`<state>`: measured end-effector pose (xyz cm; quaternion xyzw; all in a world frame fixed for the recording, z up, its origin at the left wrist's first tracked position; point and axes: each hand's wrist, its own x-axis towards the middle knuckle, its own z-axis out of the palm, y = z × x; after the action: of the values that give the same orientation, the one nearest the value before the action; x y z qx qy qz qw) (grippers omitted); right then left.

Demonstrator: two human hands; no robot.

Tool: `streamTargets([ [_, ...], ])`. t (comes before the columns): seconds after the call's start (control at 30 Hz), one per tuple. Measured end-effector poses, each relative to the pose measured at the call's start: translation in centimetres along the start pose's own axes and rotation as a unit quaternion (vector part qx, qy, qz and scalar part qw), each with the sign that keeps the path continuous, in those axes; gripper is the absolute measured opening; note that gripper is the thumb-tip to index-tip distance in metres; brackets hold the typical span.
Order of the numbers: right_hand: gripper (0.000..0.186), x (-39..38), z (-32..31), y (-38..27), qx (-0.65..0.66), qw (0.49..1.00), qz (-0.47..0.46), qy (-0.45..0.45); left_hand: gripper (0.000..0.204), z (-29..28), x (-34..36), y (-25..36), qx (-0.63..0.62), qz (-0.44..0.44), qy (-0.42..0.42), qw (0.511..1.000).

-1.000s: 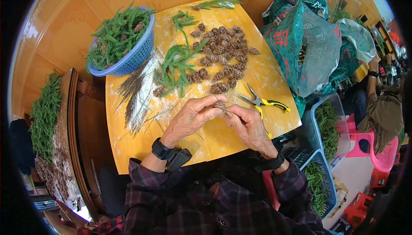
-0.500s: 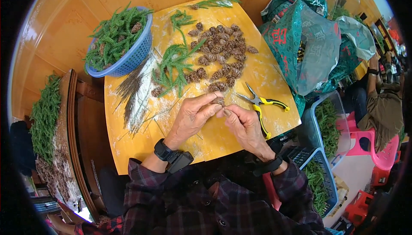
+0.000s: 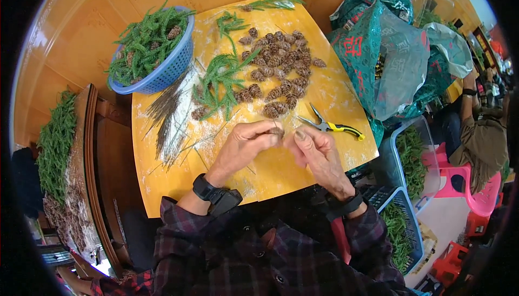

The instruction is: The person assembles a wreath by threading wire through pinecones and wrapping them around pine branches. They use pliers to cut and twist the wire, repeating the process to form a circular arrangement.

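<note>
My left hand (image 3: pixel 243 147) is closed, thumb and fingers pinching a small brown pine cone (image 3: pixel 277 130) above the near part of the yellow board (image 3: pixel 259 179). Just right of it, my right hand (image 3: pixel 320 155) has its fingers curled in with the thumb on top. Its fingertips are smeared by motion, and anything in them is too fine to make out. Beyond my hands lies a pile of pine cones (image 3: pixel 284 58). Yellow and black pliers (image 3: pixel 338 128) rest open beside my right hand, one handle partly hidden by it. Thin dark wires (image 3: pixel 165 120) lie at the left.
Green artificial sprigs (image 3: pixel 219 82) lie left of the cones. A blue basket (image 3: pixel 178 58) of greenery stands at the far left. Green plastic bags (image 3: pixel 351 52) crowd the right side, above bins (image 3: pixel 397 155) of sprigs. Another person (image 3: pixel 478 144) is at the far right.
My right hand has moved slightly right, away from the cone, and turned with its thumb upward. My left hand keeps its pinch on the cone, which is now more covered by the fingers.
</note>
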<state>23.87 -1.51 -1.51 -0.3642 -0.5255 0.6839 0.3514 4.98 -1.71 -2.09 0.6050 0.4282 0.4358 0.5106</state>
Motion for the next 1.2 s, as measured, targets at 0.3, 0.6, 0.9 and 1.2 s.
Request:
streamTargets([
  [0.3,0.041,0.6,0.0,-0.1,-0.201,0.967,-0.155,0.004,0.028,0.2,-0.6,-0.8,-0.076,-0.064,-0.124,0.987],
  [0.6,0.012,0.4,0.5,0.4,-0.164,0.954,-0.235,0.093,0.026,-0.3,-0.1,-1.7,-0.096,-0.043,-0.203,0.974],
  [0.9,0.005,0.5,0.2,0.7,-0.231,0.925,-0.29,0.085,0.027,0.2,-0.3,-1.0,-0.131,-0.106,-0.158,0.973],
  [1.2,0.008,0.5,-0.4,0.3,-0.053,0.987,-0.155,-0.005,0.029,0.6,-0.8,-2.3,-0.338,-0.133,-0.142,0.921],
])
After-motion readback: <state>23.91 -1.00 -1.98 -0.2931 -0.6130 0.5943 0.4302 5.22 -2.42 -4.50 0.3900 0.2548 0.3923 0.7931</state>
